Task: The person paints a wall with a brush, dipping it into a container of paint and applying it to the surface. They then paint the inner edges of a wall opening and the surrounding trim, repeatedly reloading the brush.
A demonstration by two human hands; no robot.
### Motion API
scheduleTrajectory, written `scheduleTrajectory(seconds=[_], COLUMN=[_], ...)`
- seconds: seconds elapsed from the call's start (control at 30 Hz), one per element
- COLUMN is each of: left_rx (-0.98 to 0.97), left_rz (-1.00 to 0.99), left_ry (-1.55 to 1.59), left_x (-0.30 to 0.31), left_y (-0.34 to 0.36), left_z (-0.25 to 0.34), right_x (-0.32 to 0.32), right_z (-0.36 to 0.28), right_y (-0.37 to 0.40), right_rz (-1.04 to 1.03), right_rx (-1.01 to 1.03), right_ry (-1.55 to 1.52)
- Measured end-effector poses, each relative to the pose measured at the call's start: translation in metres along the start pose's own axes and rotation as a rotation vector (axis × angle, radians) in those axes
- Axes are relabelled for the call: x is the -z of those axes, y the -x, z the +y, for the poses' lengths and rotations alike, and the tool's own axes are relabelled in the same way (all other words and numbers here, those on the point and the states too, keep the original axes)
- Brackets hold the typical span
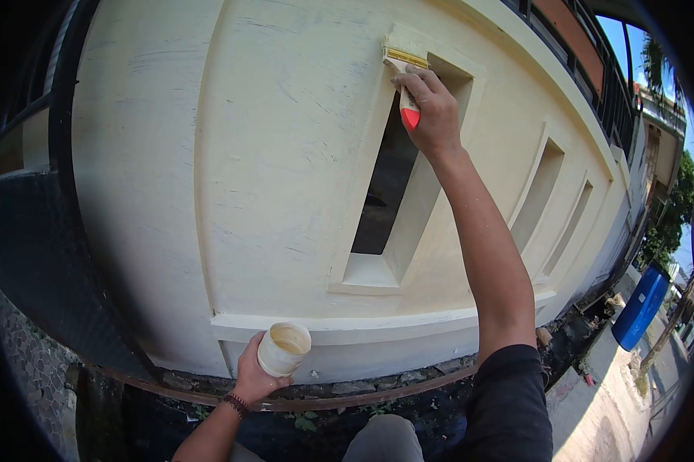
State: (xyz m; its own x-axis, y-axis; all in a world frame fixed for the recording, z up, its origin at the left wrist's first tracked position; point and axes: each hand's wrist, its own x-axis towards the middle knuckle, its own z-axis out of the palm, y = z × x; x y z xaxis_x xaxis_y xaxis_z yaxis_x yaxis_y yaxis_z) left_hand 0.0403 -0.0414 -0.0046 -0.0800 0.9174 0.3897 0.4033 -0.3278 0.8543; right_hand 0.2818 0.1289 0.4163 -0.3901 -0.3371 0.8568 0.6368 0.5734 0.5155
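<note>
Head view: right hand (433,112) clamped on red-tipped flat brush (403,65) at top of wall slot (385,185); left hand (253,377) gripping cream plastic cup (284,349) below slot, for dipping.

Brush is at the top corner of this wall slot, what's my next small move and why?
Probably draw the paintbrush down the raised frame beside the narrow opening. Your right hand has the bristles on its top corner, and the paint cup sits low in your left hand, so stroking seems likelier than reloading.

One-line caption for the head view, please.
Right hand holds a paintbrush against a cream wall at the top corner of a slot opening, left hand holds a paint cup.
</note>
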Motion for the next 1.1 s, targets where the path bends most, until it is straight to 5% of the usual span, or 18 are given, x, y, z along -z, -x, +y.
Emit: scheduleTrajectory(seconds=[0.2, 0.43, 0.77, 1.1], left_rx=[0.0, 0.0, -0.009, -0.003], left_rz=[0.0, 0.002, -0.014, -0.018], left_ry=[-0.001, -0.062, -0.015, -0.027], left_x=[0.001, 0.001, 0.0, -0.002], left_y=[-0.001, 0.0, 0.001, 0.0], left_z=[0.007, 0.003, 0.001, 0.007], right_x=[0.018, -0.003, -0.003, 0.001], right_z=[-0.027, 0.013, -0.048, -0.007], right_y=[0.056, -0.015, 0.112, 0.026], right_rz=[-0.073, 0.013, -0.197, -0.069], right_rx=[0.009, 0.004, 0.075, 0.044], right_ry=[0.015, 0.096, 0.075, 0.063])
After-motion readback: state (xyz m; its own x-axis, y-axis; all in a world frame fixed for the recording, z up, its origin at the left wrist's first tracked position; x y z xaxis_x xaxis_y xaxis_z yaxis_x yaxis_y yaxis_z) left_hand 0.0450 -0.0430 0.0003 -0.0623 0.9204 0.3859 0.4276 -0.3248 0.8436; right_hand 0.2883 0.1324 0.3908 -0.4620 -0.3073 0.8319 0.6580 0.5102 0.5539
